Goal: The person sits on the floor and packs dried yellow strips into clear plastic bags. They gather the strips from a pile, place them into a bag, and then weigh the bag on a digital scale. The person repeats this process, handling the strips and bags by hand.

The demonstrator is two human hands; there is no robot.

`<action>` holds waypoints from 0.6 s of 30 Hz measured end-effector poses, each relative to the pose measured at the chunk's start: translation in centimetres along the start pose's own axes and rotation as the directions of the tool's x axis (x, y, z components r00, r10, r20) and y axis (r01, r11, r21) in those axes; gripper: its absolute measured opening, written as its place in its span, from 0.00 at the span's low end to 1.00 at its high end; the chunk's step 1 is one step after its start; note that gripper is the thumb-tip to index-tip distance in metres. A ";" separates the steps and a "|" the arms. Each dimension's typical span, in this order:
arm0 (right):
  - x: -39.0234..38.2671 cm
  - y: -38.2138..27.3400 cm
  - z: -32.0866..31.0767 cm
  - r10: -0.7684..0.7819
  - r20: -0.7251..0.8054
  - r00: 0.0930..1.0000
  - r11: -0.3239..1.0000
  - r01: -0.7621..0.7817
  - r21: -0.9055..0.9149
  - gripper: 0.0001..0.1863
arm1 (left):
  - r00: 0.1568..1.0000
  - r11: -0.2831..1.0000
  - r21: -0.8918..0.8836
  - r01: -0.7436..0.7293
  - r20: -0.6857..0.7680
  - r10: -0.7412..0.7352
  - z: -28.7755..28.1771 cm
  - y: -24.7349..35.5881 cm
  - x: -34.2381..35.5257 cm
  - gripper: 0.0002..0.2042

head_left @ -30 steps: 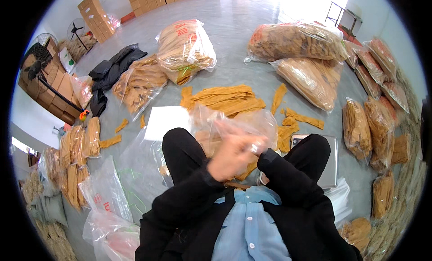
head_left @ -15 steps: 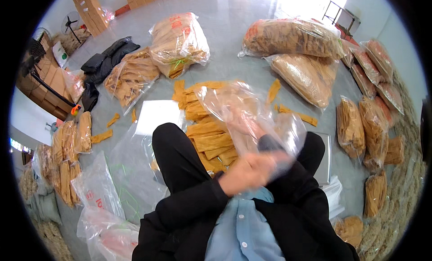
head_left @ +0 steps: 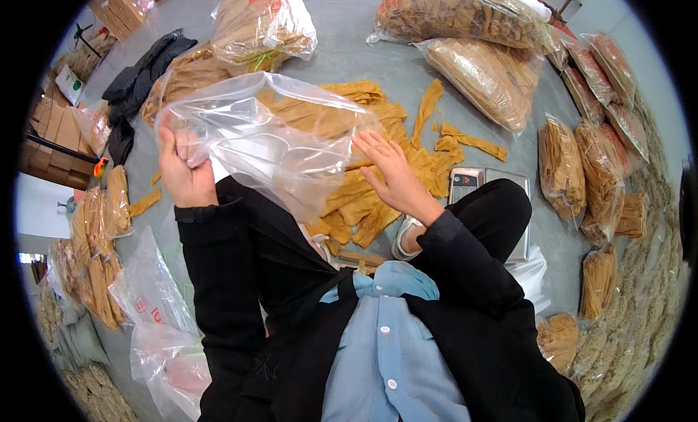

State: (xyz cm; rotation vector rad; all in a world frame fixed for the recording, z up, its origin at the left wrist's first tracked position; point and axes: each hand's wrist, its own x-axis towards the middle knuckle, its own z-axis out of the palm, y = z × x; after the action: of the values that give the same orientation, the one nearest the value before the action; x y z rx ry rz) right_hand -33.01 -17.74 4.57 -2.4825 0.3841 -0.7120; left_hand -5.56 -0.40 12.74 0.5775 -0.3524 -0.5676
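Observation:
A clear plastic bag [head_left: 291,160] is stretched wide above my lap, its mouth gaping at the top. At its left end, my left hand [head_left: 187,171] is closed on the plastic. Against the bag's right side lies my right hand [head_left: 398,176], fingers extended and holding nothing. Beneath and beyond the bag, a loose pile of flat yellow-brown strips [head_left: 436,160] spreads over the floor, partly seen through the plastic. The strips look dried, but I cannot tell their exact kind.
A digital scale [head_left: 465,182] sits beside my right knee. Large filled bags [head_left: 483,84] lie at the far right, with another [head_left: 265,26] at far left. Smaller packed bundles [head_left: 561,164] stand on the right. Crumpled plastic bags [head_left: 163,335] lie at the lower left.
My hands have moved apart, left hand outward to the left with the bag. The bag has swung left and spread open. My right hand has turned flat against it.

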 end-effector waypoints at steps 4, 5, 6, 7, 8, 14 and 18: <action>0.1 4.9 4.8 0.228 0.155 0.961 0.816 -0.276 0.508 0.21 | 0.996 0.951 0.303 -0.068 -0.042 0.084 2.1 -2.5 0.5 0.10; 0.1 5.9 6.1 0.293 0.219 0.931 0.654 -0.362 0.664 0.19 | 0.993 0.924 0.374 -0.081 -0.054 0.109 2.2 -3.0 0.9 0.10; -0.1 7.6 7.4 0.379 0.182 0.907 0.663 -0.403 0.631 0.17 | 0.988 0.920 0.382 -0.083 -0.088 0.126 2.1 -3.2 1.3 0.09; -0.8 9.8 8.5 0.459 0.144 0.877 0.667 -0.447 0.596 0.16 | 0.977 0.900 0.421 -0.109 -0.122 0.175 1.7 -3.2 2.1 0.09; -2.0 11.9 9.6 0.536 0.106 0.838 0.665 -0.496 0.559 0.14 | 0.963 0.879 0.461 -0.127 -0.156 0.221 1.0 -3.3 2.9 0.09; -9.4 17.2 13.6 0.379 0.613 0.693 0.915 -0.182 -0.360 0.11 | 0.957 0.871 0.491 0.014 -0.258 0.131 -4.2 -3.8 4.3 0.12; -12.6 17.8 16.5 0.192 0.644 0.740 0.915 0.102 -0.390 0.08 | 0.938 0.939 0.294 0.177 -0.340 -0.071 -3.8 -4.1 4.7 0.16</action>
State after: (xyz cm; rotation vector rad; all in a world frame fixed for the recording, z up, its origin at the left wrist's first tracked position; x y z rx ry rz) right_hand -36.29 -20.64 -22.43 -2.8818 0.3284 0.3706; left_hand -1.77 -4.47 8.02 1.0011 -0.0921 -0.5298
